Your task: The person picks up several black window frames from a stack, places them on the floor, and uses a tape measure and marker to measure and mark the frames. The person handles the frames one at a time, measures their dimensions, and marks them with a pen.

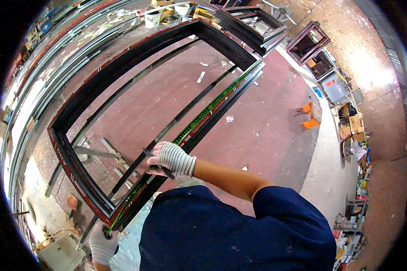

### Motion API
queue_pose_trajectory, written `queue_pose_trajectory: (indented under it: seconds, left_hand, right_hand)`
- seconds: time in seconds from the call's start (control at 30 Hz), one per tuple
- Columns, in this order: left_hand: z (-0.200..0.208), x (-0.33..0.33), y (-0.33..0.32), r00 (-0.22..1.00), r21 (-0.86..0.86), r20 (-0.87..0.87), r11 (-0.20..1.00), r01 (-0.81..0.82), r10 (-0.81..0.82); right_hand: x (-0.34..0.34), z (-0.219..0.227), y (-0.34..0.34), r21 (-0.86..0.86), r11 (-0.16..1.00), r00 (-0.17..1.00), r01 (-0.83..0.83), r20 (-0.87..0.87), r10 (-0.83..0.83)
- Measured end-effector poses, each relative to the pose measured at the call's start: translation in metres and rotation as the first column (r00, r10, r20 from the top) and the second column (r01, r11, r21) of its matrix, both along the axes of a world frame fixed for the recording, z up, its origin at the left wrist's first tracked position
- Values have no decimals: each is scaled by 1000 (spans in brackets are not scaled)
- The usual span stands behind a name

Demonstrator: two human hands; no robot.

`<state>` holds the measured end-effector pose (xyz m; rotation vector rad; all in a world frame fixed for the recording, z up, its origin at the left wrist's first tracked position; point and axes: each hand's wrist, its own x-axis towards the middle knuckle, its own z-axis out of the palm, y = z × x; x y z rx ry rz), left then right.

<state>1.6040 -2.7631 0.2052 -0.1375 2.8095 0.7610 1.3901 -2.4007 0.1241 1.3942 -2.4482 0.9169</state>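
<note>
Underfoot: dull red floor (pixel 262 149), scattered with pale scraps. Along the left: long bundle of grey metal profiles (pixel 45 88), lying side by side. At centre: large black rectangular frame with dark-red outer faces (pixel 224 45), raised above the floor, slanting from lower left to upper right. Beneath it, two long, narrow dark bars (pixel 192 106), running roughly parallel to the long sides. Beyond the far right corner: smaller dark frames, stacked (pixel 239 31). Farther right on the floor: small stool-like object with orange sides (pixel 308 123). Past the far side: round white bucket (pixel 152 20). Left hand in white striped knit glove (pixel 103 246): at the near left corner, fingers closed around the dark case of a tape measure with bright green blade (pixel 210 108). Blade drawn out along the near long side, passing by the right hand in matching striped glove (pixel 175 158). Right fingers clamped on a slim dark tool (pixel 167 172), held crosswise over that side; cannot tell whether touching the blade.
</note>
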Motion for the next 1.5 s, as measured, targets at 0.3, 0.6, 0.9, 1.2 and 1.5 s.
queue_pose_trajectory:
  seconds: [0.3, 0.6, 0.9, 1.2, 1.5]
  left_hand:
    - [-3, -82, 127, 996, -28, 34, 996, -84, 85]
    - [-8, -84, 134, 993, -120, -45, 986, -115, 110]
    - [-11, -84, 155, 939, -231, -20, 913, -337, 342]
    - [-10, -93, 178, 851, -341, 51, 810, -477, 523]
    - [-9, -98, 191, 784, -395, 136, 759, -518, 605]
  right_hand:
    - [-5, 12, 9, 17, 998, 993, -63, 102, 61]
    - [-20, 4, 27, -189, 971, 973, -144, 149, 173]
    - [-75, 14, 167, -688, 698, 893, 200, 420, 159]
    - [-95, 17, 239, -513, 715, 670, 475, 737, 84]
    - [-109, 17, 231, -276, 939, 875, 206, 481, -50]
